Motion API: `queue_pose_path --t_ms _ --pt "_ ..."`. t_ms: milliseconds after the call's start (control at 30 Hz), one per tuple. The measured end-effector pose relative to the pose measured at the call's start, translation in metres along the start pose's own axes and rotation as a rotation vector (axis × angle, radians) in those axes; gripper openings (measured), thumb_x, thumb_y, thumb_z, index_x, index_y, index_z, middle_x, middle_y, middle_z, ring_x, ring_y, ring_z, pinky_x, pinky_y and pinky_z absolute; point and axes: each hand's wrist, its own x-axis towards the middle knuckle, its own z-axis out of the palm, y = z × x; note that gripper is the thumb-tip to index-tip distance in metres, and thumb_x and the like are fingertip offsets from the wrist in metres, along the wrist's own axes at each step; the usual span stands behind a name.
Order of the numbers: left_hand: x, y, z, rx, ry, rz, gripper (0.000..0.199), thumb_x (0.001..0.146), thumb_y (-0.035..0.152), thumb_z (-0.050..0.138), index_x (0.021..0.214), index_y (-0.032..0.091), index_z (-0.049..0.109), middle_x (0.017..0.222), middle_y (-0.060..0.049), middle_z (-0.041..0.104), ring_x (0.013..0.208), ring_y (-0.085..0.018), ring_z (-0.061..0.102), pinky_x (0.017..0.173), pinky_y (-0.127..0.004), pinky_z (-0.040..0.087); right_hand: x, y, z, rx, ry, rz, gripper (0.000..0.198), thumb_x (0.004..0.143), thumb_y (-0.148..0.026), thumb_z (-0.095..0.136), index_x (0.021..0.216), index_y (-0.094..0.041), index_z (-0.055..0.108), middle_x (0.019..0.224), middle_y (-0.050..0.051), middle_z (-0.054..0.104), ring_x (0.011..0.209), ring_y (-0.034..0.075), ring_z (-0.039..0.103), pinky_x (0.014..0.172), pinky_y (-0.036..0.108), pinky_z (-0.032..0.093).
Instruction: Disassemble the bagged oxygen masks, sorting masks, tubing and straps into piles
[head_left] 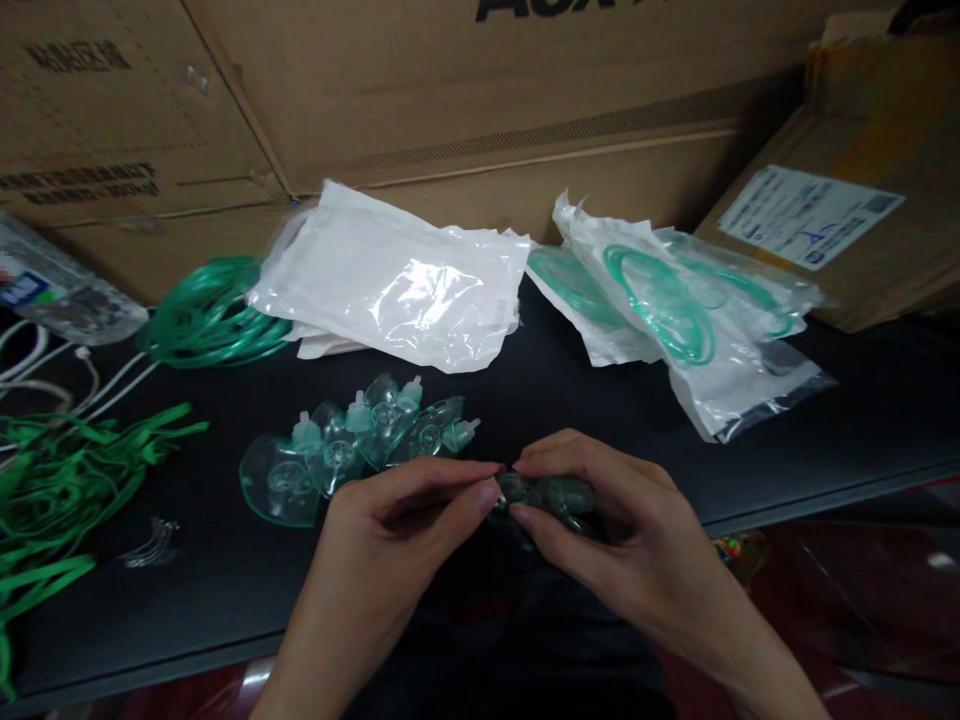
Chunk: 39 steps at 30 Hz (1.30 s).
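Note:
Close to the table's front edge, a clear greenish oxygen mask is held up between my two hands. My right hand is closed around it, with thumb and fingertips pinching near its rim. Meeting it from the other side, my left hand pinches the mask's edge between thumb and index finger. A small shiny bit shows at the left fingertips; what it is I cannot make out. Fingers cover much of the mask. Just beyond my left hand lie several similar masks with pale connectors, overlapping one another.
Green elastic straps and thin metal strips lie on the left of the black table. Behind are coiled green tubing, white packets and bagged tubing. Cardboard boxes stand along the back.

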Motion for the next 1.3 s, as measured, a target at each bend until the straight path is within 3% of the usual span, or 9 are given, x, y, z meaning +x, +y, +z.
queue_pose_path --t_ms 233,467,833,1033,1133,1300 --pt "-0.002 0.0 -0.002 -0.008 -0.026 -0.036 0.016 0.08 0.021 0.083 0.084 0.036 0.087 0.091 0.006 0.086 0.084 -0.014 0.082 0.075 -0.014 0.062 -0.005 0.001 0.0 -0.062 0.061 -0.048 0.019 0.089 -0.011 0.076 0.105 -0.022 0.071 0.1 -0.002 0.08 0.092 0.012 0.077 0.082 0.016 0.056" --pt "-0.003 0.0 0.001 0.003 -0.019 -0.055 0.012 0.079 0.022 0.084 0.081 0.034 0.087 0.092 0.004 0.086 0.082 -0.017 0.083 0.075 -0.019 0.066 -0.002 -0.005 0.002 -0.111 0.087 -0.022 0.016 0.089 -0.013 0.076 0.1 -0.024 0.073 0.089 -0.006 0.081 0.078 0.009 0.076 0.07 0.013 0.054" --pt "0.001 -0.001 -0.001 0.006 0.0 0.037 0.019 0.082 0.019 0.081 0.09 0.035 0.087 0.089 0.005 0.086 0.081 -0.013 0.082 0.073 -0.01 0.061 0.001 0.0 0.001 -0.013 0.026 -0.018 0.017 0.089 -0.009 0.071 0.099 -0.023 0.067 0.094 -0.002 0.074 0.084 0.012 0.072 0.075 0.021 0.054" --pt "-0.001 -0.001 0.004 -0.045 -0.097 -0.002 0.023 0.082 0.016 0.082 0.097 0.033 0.085 0.094 0.007 0.086 0.087 -0.013 0.082 0.081 -0.014 0.063 0.002 -0.005 0.0 -0.042 0.051 -0.031 0.023 0.088 -0.008 0.069 0.1 -0.027 0.067 0.095 -0.005 0.075 0.083 0.01 0.074 0.072 0.015 0.055" --pt "-0.005 -0.001 0.004 -0.002 -0.077 0.055 0.02 0.083 0.016 0.082 0.098 0.029 0.084 0.097 0.004 0.086 0.087 -0.014 0.081 0.082 -0.017 0.064 0.001 -0.003 0.001 -0.058 0.048 -0.065 0.026 0.089 -0.008 0.068 0.104 -0.03 0.067 0.095 -0.005 0.076 0.084 0.01 0.075 0.073 0.014 0.057" --pt "-0.023 -0.006 -0.006 0.071 0.092 0.276 0.028 0.083 0.017 0.083 0.108 0.032 0.083 0.104 0.002 0.085 0.093 -0.016 0.08 0.086 -0.021 0.064 0.002 0.004 0.0 -0.112 0.031 -0.148 0.026 0.087 -0.01 0.071 0.105 -0.028 0.067 0.095 -0.003 0.077 0.082 0.013 0.077 0.074 0.015 0.06"
